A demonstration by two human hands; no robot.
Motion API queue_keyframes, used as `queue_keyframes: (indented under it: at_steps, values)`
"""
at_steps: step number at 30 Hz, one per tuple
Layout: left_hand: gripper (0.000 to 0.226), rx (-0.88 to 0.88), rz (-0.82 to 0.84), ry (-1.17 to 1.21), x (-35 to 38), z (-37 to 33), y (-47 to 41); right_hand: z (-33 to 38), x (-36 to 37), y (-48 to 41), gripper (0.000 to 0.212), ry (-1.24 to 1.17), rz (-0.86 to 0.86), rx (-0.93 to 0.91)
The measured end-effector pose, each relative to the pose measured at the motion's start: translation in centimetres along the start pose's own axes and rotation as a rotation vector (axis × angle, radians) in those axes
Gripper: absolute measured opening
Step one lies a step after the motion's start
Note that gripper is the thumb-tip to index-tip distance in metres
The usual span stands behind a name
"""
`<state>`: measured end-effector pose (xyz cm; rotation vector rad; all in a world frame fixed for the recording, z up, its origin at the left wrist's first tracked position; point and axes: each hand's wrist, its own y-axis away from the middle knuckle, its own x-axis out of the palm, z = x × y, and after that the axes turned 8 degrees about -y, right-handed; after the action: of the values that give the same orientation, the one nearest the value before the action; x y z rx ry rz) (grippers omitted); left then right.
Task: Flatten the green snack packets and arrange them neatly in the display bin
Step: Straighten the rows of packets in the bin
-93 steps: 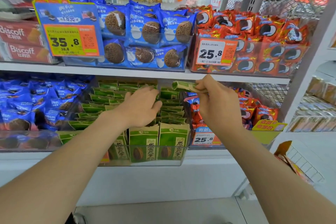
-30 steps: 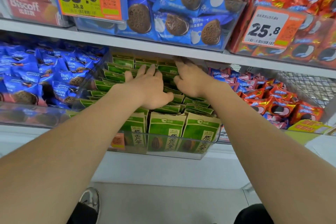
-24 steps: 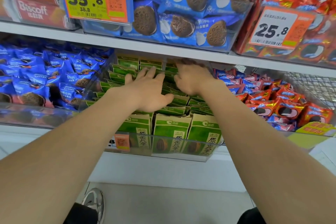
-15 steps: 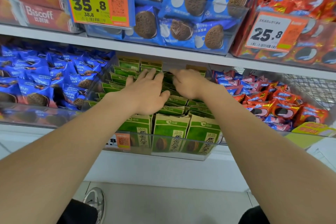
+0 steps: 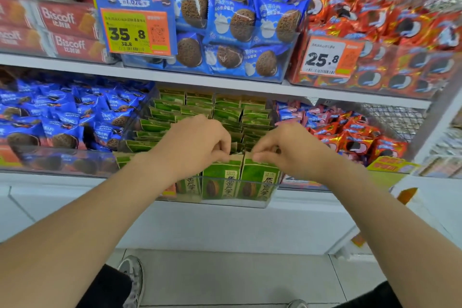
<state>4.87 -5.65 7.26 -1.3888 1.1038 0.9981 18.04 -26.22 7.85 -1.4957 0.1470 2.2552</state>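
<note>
Green snack packets [image 5: 215, 110] fill a clear display bin [image 5: 237, 204] on the lower shelf, standing in three rows front to back. My left hand [image 5: 197, 142] pinches the top edge of the front middle green packet [image 5: 221, 180]. My right hand [image 5: 280, 150] pinches the top edge of the front right green packet [image 5: 258, 180]. Both front packets stand upright against the bin's front wall. The front left packet is mostly hidden behind my left wrist.
Blue cookie packs [image 5: 62, 120] fill the bin to the left, red and pink packs [image 5: 350, 135] the wire basket to the right. The upper shelf [image 5: 225, 82] hangs low over the bin, with price tags 35.8 [image 5: 135, 32] and 25.8 [image 5: 327, 57].
Both hands have pulled back from the rear and middle packets to the front row and closed on the top edges of two front packets.
</note>
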Motion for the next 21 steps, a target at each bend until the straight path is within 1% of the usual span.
queue_keyframes:
  at_steps: [1, 4, 5, 7, 10, 13, 14, 16, 18, 20, 21]
  values:
    - [0.011, -0.026, -0.024, -0.012, 0.2, -0.3, 0.0, -0.4, 0.3, 0.0, 0.012, 0.060, -0.005, 0.015]
    - [0.013, -0.087, -0.032, -0.100, 0.3, -1.1, -0.3, -1.1, 0.8, -0.4, 0.010, 0.233, -0.121, 0.123]
    - [0.015, -0.109, -0.035, -0.148, 0.3, -1.1, -0.5, -1.0, 1.0, -0.5, 0.008, 0.265, -0.137, 0.162]
    - [0.018, -0.159, -0.056, -0.229, 0.6, -1.2, -0.8, -0.5, 1.9, -1.0, 0.006, 0.305, -0.109, 0.203]
    - [0.025, -0.210, -0.117, -0.279, 1.6, -1.5, -1.2, 0.2, 3.1, -1.2, 0.006, 0.298, -0.040, 0.169]
    - [0.030, -0.243, -0.089, -0.172, 1.9, -1.3, -1.3, -0.2, 2.6, -1.1, 0.005, 0.311, -0.125, 0.244]
    - [0.031, -0.244, -0.069, -0.119, 1.9, -1.3, -1.2, -0.2, 2.5, -1.1, 0.005, 0.316, -0.127, 0.259]
    - [0.033, -0.230, -0.051, -0.066, 1.8, -1.5, -0.8, 0.3, 2.8, -1.1, 0.004, 0.318, -0.073, 0.244]
    - [0.027, -0.214, -0.063, -0.060, 1.6, -1.7, -0.2, 1.1, 2.9, -0.7, 0.002, 0.319, -0.079, 0.251]
    - [0.019, -0.203, -0.113, -0.111, 1.6, -1.7, 0.4, 1.6, 2.9, -0.1, 0.012, 0.340, -0.177, 0.282]
    - [0.025, -0.212, -0.139, -0.169, 1.7, -1.8, 0.7, 2.0, 3.0, 0.2, 0.020, 0.378, -0.236, 0.272]
